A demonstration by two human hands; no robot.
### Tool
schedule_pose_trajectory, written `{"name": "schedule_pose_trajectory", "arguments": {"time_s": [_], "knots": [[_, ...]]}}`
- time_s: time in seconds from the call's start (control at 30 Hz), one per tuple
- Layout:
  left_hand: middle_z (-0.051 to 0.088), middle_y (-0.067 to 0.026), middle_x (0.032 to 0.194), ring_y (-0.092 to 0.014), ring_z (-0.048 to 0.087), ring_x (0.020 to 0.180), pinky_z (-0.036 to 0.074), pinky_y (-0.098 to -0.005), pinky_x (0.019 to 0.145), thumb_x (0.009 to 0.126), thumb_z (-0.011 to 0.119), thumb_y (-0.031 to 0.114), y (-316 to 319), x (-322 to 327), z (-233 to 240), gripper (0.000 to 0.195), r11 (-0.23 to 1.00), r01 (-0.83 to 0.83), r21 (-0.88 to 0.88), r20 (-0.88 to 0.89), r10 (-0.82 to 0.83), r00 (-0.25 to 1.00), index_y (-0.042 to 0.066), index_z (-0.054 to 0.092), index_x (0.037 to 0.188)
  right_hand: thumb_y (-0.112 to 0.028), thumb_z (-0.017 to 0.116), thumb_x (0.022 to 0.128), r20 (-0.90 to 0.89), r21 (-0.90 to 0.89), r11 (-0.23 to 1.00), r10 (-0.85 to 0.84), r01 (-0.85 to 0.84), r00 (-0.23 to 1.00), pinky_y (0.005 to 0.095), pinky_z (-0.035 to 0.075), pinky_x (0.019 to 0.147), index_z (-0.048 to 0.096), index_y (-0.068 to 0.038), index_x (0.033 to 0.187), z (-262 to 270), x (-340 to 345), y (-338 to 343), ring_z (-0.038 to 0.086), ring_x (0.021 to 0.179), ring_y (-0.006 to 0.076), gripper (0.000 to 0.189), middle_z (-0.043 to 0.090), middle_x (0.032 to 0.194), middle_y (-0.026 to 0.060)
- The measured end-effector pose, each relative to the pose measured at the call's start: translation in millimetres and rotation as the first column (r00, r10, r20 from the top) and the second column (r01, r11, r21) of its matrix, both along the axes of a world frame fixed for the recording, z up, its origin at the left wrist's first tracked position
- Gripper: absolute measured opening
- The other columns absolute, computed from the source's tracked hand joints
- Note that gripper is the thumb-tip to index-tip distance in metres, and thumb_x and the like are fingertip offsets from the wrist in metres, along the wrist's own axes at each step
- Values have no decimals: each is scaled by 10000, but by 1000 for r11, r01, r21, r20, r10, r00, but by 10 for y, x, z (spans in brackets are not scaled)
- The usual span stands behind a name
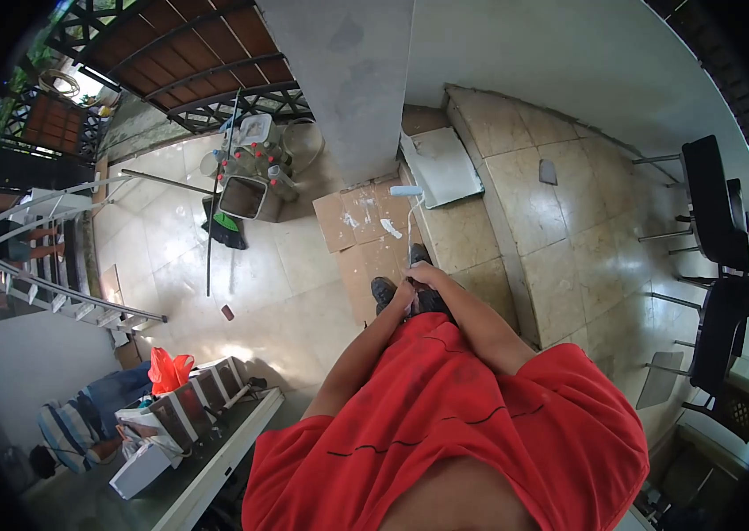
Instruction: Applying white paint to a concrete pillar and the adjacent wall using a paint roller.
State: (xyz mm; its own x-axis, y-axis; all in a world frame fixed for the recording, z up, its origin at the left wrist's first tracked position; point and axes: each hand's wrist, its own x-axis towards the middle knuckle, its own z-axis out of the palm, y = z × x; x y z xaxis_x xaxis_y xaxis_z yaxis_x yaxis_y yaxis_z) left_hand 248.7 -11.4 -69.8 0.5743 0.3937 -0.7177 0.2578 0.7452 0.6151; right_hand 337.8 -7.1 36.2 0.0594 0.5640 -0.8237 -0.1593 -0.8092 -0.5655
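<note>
A paint roller (406, 190) with a pale sleeve and a thin wire frame points away from me. My right hand (423, 273) is closed around its handle, where the wire frame comes out. Just below and to the left, my left hand (406, 292) is curled at the same handle, which both hands mostly hide. Beyond the roller, a white paint-coated tray (444, 166) rests on a low tiled step. Cardboard (361, 229) spattered with white paint lies on the floor by my shoes (383, 289).
A grey pillar (348, 86) rises ahead. At left are plastic bottles (258, 159), a square bin (243, 197), a green-and-black broom (225, 226) and an aluminium ladder (62, 292). Black chairs (713, 206) line the raised floor at right. A red plastic bag (168, 370) sits lower left.
</note>
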Motion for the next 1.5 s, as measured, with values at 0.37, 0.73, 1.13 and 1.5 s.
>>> {"name": "schedule_pose_trajectory", "arguments": {"time_s": [0.37, 0.73, 1.13, 1.5], "knots": [[417, -37, 466, -152, 390, 344, 341, -296, 300, 887, 264, 376, 925, 448, 1474, 413, 939, -131, -319, -72, 113, 991, 121, 445, 617, -251, 580, 706, 114, 30, 988, -156, 154, 981, 323, 354, 329, 600, -34, 681, 149, 459, 741, 459, 359, 189, 219, 521, 500, 83], [520, 2, 575, -126, 529, 491, 435, -270, 416, 847, 390, 429, 885, 574, 1898, 329, 957, -67, -283, -1, 69, 998, 142, 519, 751, -242, 687, 652, 2, 211, 965, -157, 153, 988, 304, 388, 421, 611, 61, 699, 470, 799, 590, 499, 506, 140, 316, 553, 598, 79], [559, -25, 687, -149, 550, 495, 433, -263, 447, 859, 324, 478, 1434, 232, 2467, 467, 927, 321, 195, -182, -287, 940, 79, 551, 772, -81, 540, 805, 359, 583, 804, -387, 120, 850, 223, 431, 457, 588, 61, 942, 2705, 1207, -448, 542, 500, 77, 203, 600, 685, 55], [517, -7, 842, -71, 486, 720, 392, -223, 625, 953, 275, 346, 1006, 688, 3657, 384, 799, -110, 592, 393, -167, 904, 54, 525, 962, 52, 539, 755, 430, 888, 299, -810, -349, 400, 198, 433, 485, 535, 74, 945, 3414, 801, 561, 560, 512, 79, 191, 616, 687, 63]]}}
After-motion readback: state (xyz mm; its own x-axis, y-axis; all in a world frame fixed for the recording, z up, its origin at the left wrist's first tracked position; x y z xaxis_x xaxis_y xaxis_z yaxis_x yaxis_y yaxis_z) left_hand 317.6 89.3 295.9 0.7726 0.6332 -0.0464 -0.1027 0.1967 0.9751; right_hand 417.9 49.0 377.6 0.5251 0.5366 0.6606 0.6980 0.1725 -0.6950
